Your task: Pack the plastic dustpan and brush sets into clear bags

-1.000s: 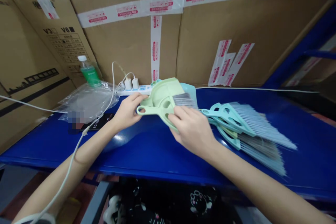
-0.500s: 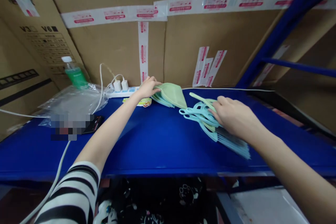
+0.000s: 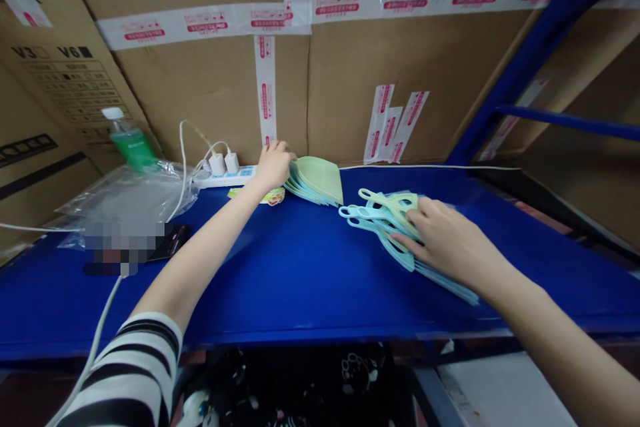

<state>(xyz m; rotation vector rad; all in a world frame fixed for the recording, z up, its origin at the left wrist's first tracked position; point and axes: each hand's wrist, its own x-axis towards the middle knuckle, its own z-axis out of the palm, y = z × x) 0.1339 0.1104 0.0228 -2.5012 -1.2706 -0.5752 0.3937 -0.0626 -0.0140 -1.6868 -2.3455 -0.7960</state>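
A stack of small dustpans, light blue with a pale green dustpan (image 3: 320,177) on top, lies at the back of the blue shelf. My left hand (image 3: 274,163) is closed at the stack's left end, where the handles are hidden behind it. To the right is a pile of small hand brushes, mostly light blue (image 3: 395,247), with a pale green brush (image 3: 395,201) uppermost. My right hand (image 3: 437,230) rests over this pile, its fingers curled on the green brush and its thumb lower, against the pile. The hand covers part of the bristles.
Left of the dustpans lie a colourful packet (image 3: 273,196) and a white power strip (image 3: 225,178) with chargers and cables. A clear plastic bag (image 3: 135,193), a green bottle (image 3: 133,143) and a dark flat item (image 3: 170,243) are farther left. Taped cardboard (image 3: 210,87) walls the back.
The green dustpan has come down flatter and lines up with the stack. The green brush now lies lower on the pile, and my right hand has shifted slightly right and down.
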